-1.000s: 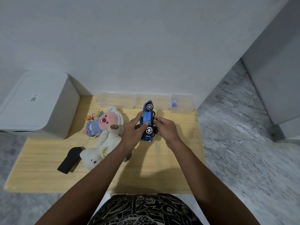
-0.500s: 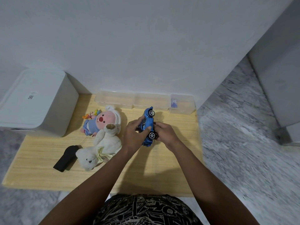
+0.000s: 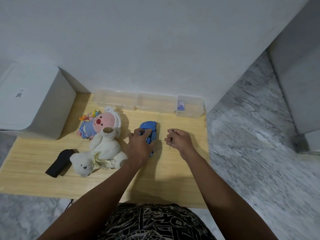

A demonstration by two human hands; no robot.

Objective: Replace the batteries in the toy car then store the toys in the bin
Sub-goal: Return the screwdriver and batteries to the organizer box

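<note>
1. The blue toy car sits on the wooden table, a little right of centre, nose pointing toward 12 o'clock. It looks tipped partly onto its side, with two wheels showing along its right edge. My guess is that it is steadied there so the underside can be reached or closed up.

2. The left hand lies over the car's near half from about 7 o'clock. Its fingers curl round the body and hold it firmly against the table.

3. At 3 o'clock from the car, clear of it, the right hand pinches a thin dark tool, probably a small screwdriver. Its tip points down toward 6 o'clock. The grip is narrow, between thumb and fingers, with the wrist low over the table.

4. Both forearms reach in from 6 o'clock and spread slightly apart.

5. At 9 o'clock lie a pink-faced plush and a white bear. A black object lies at 8 o'clock.

6. Clear plastic boxes line the wall at 12 o'clock. The rightmost one holds something small and purple, possibly batteries. A white lidded bin stands at 10 o'clock.
</note>
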